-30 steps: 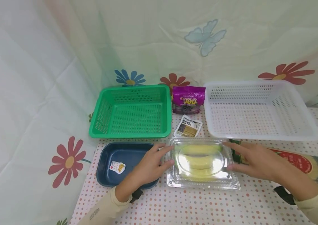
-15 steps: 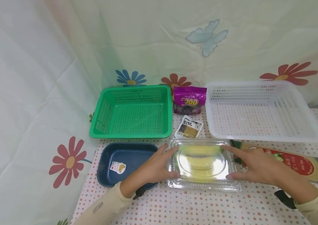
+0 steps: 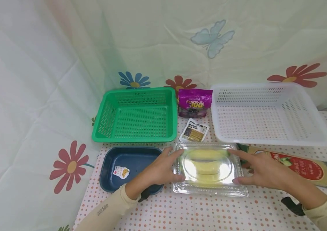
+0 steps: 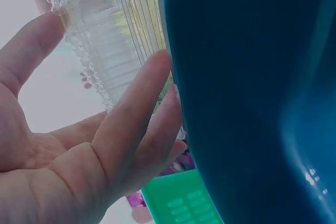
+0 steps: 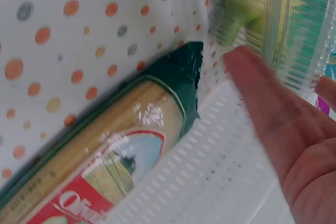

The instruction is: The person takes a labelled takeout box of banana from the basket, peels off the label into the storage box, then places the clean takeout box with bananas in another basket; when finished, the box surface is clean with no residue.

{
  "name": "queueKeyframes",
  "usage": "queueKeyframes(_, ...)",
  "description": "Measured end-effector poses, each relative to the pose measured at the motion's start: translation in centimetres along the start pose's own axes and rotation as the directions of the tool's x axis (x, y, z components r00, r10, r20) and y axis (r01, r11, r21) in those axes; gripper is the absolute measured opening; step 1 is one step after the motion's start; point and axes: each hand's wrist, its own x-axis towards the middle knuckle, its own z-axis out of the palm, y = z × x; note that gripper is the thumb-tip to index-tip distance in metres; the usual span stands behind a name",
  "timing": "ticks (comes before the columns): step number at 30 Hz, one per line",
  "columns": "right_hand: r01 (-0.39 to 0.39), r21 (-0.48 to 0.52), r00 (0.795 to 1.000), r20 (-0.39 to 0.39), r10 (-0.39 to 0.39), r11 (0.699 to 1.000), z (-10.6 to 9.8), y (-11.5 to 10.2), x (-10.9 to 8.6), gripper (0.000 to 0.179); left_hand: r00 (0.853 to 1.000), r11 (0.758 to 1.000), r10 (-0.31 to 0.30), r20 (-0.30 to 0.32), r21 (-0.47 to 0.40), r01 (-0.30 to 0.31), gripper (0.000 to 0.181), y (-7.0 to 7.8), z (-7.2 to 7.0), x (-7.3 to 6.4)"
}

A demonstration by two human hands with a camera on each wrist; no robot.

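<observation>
A clear plastic clamshell box (image 3: 206, 189) with bananas (image 3: 206, 166) inside lies on the table, its lid down. My left hand (image 3: 161, 168) is at the box's left side, thumb and fingers spread apart over that edge. In the left wrist view, the left hand's thumb and fingertips (image 4: 157, 64) meet the ribbed plastic side. On the opposite side, my right hand (image 3: 267, 170) has its thumb and index finger spread along the box's right edge. Seen from the right wrist, a fingertip (image 5: 239, 56) is at the ribbed wall; whether it presses is hard to tell.
A dark blue tub (image 3: 105, 173) with a banana-picture card (image 3: 121, 172) sits left. Behind are a green basket (image 3: 134, 138), purple bag (image 3: 195, 102), small white-edged packet (image 3: 194, 131) and white basket (image 3: 273, 140). A spaghetti pack (image 3: 305, 168) lies partly under my right forearm.
Over the last second my left hand has shifted right, its fingertips now over the box's left edge. The right hand has moved very little, and the box stays about where it was.
</observation>
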Motion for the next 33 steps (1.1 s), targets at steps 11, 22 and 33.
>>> queueKeyframes(11, -0.086, 0.092, 0.996, -0.018, 0.088, 0.992, -0.6, -0.6, -0.5, 0.1, 1.0, 0.998, 0.002, -0.007, -0.065, -0.003, 0.096, 0.1, -0.1, -0.9)
queueKeyframes(22, -0.123, 0.217, 0.991, 0.081, 0.107, 0.968, -2.6, -2.4, -1.5, 0.097, 0.999, 0.982, 0.024, 0.028, -0.19, -0.018, 0.092, 0.7, -2.4, -3.6)
queueKeyframes(33, -0.115, 0.157, 0.993, 0.011, 0.115, 0.981, -6.0, -5.9, -1.4, 0.099, 0.999, 0.943, 0.011, -0.043, -0.332, -0.024, 0.084, 1.6, -6.6, -6.5)
